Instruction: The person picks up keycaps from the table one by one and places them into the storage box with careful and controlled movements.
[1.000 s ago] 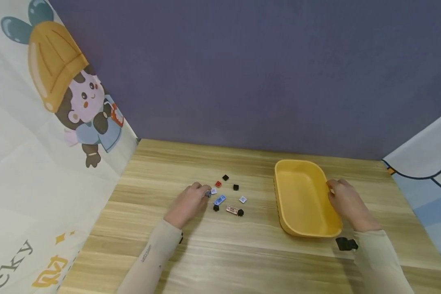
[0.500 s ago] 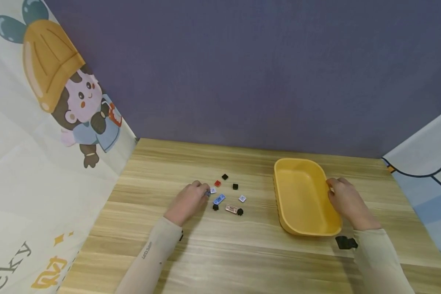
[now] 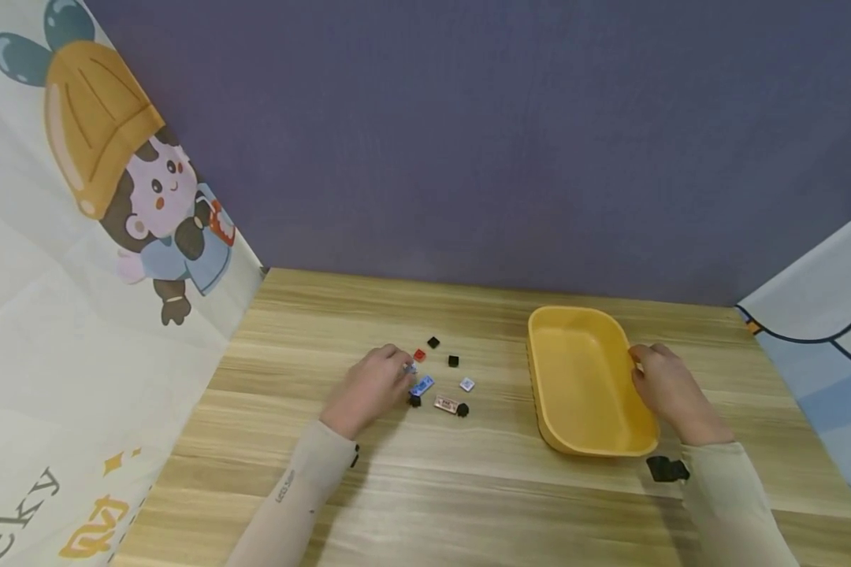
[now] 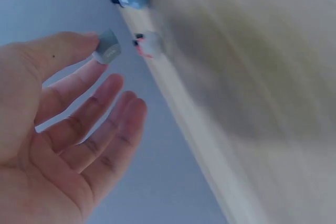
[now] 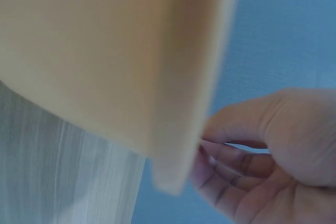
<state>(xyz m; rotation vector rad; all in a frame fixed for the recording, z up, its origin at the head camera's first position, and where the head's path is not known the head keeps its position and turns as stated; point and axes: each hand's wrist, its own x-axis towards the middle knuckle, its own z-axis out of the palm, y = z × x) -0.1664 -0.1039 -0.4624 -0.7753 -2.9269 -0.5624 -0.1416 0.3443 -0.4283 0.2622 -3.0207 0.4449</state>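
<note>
Table (image 3: 482, 512) has a wood-grain top, light brown, streaks running left to right, with a pale sheen at the near middle. Dark purple-grey wall (image 3: 468, 142) stands along the far edge. White sheet at left bears a cartoon figure (image 3: 142, 165) in an orange hat; printed sheet (image 3: 823, 339) at right shows white and blue areas with black lines.

Yellow tray (image 3: 592, 378) sits on the right part of the table, long sides running near to far. Right hand (image 3: 674, 394) pinches its right rim between thumb and fingers. Left hand (image 3: 372, 386) pinches 1 small grey piece (image 4: 107, 48) between thumb and index finger; the other 3 fingers stand away from it, loosely bent.

Scattered right of the left fingertips: 1 red piece (image 3: 420, 355), 1 blue bar (image 3: 421, 386), 1 pink bar (image 3: 446, 404) and several black pieces. 1 white tile (image 3: 467, 384) lies between these and the tray.
</note>
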